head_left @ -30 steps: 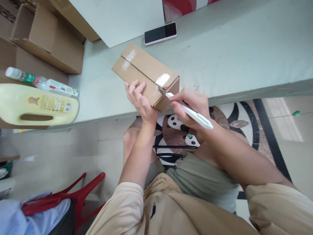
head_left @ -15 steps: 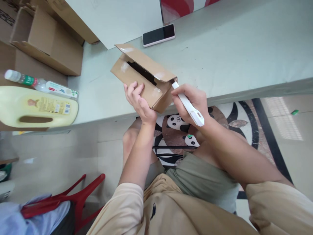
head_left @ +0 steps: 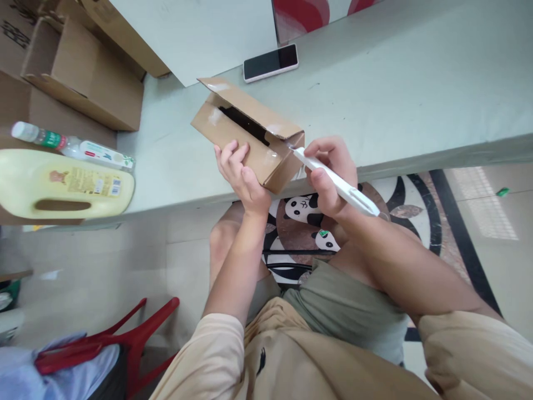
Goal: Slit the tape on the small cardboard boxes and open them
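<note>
A small cardboard box (head_left: 245, 144) is tilted at the table's front edge, its long flap partly raised over a dark gap. White tape patches show on the flap and on the side below it. My left hand (head_left: 244, 175) holds the box from the near side, fingers lying on its face and the thumb towards its end. In my right hand (head_left: 333, 172) is a white utility knife (head_left: 339, 184), gripped between thumb and fingers. Its tip meets the box's right end, near the corner under the flap. What lies inside the box is too dark to make out.
Behind the box a phone-like device (head_left: 270, 63) lies on the pale table (head_left: 375, 100). To the left are a yellow jug (head_left: 25, 180), a clear bottle (head_left: 70, 145) and open cardboard boxes (head_left: 91, 72). A red plastic chair (head_left: 137, 328) stands at lower left.
My right hand has shifted slightly right, and the knife now lies at a flatter angle with its back end farther right. The box has moved very little.
</note>
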`<state>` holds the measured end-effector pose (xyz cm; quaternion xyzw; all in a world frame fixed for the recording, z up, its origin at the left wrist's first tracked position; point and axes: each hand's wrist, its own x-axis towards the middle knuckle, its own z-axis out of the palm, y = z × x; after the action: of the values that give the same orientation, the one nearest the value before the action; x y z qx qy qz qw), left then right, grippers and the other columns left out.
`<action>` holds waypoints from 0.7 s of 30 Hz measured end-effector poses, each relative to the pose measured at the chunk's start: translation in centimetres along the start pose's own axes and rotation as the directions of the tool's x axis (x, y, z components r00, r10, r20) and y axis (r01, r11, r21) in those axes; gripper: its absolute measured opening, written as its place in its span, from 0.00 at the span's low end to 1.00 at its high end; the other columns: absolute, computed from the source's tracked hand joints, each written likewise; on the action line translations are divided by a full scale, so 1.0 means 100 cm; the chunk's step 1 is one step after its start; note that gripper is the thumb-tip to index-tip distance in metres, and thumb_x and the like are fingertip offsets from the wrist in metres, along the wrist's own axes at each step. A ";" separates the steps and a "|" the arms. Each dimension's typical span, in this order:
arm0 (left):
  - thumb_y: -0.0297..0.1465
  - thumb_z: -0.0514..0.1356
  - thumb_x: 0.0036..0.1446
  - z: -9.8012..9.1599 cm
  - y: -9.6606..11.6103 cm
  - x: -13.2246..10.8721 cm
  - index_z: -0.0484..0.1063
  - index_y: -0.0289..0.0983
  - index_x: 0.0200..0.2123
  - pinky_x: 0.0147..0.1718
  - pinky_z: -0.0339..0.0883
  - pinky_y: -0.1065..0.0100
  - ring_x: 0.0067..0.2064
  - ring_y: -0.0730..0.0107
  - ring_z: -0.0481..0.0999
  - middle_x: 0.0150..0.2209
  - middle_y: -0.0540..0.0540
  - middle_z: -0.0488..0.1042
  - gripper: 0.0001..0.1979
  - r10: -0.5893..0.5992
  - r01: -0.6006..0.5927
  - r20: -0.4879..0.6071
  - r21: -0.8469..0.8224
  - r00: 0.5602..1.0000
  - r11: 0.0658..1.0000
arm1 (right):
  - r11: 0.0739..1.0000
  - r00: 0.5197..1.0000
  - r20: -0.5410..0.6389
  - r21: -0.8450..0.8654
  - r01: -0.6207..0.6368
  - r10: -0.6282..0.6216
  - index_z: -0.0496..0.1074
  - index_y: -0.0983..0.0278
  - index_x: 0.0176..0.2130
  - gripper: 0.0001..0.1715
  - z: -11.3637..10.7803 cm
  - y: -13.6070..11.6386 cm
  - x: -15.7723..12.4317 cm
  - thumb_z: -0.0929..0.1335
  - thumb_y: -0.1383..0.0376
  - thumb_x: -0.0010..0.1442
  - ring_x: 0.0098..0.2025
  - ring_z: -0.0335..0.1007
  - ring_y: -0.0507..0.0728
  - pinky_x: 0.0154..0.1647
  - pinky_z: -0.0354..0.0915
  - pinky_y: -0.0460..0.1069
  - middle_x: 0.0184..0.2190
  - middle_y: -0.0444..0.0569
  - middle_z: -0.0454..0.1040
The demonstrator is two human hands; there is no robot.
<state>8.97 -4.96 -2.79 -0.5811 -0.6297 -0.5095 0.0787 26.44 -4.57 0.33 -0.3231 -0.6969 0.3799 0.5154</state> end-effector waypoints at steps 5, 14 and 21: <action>0.43 0.37 0.70 -0.003 0.016 -0.003 0.69 0.40 0.56 0.75 0.40 0.47 0.71 0.58 0.60 0.60 0.40 0.68 0.27 -0.034 0.037 0.133 -0.026 0.990 0.999 | 0.999 0.986 -0.162 -0.021 -0.044 0.039 0.61 0.53 0.42 0.27 0.004 -0.001 0.001 0.56 0.35 0.65 0.21 0.55 0.55 0.24 0.54 0.53 0.22 0.41 0.56; 0.48 0.41 0.70 -0.034 0.004 0.000 0.72 0.39 0.52 0.70 0.55 0.49 0.64 0.57 0.69 0.55 0.38 0.73 0.27 0.095 -0.099 0.087 0.045 0.992 0.994 | 0.979 0.821 -0.570 0.155 0.135 -0.023 0.63 0.55 0.39 0.22 -0.019 0.001 0.019 0.56 0.43 0.70 0.15 0.54 0.50 0.13 0.46 0.48 0.18 0.37 0.55; 0.43 0.54 0.64 -0.064 -0.018 -0.015 0.72 0.38 0.51 0.56 0.70 0.57 0.62 0.56 0.71 0.58 0.37 0.71 0.19 -0.063 0.066 0.023 -0.139 0.998 0.988 | 0.953 0.927 -0.249 -0.045 -0.300 0.280 0.68 0.60 0.47 0.18 -0.030 0.042 0.027 0.71 0.55 0.61 0.29 0.71 0.52 0.28 0.67 0.49 0.36 0.48 0.78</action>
<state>4.80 -10.29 -1.80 -0.5692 -0.6118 -0.5490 0.0154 28.88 0.39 -1.45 -0.4871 -0.5890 0.3812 0.5201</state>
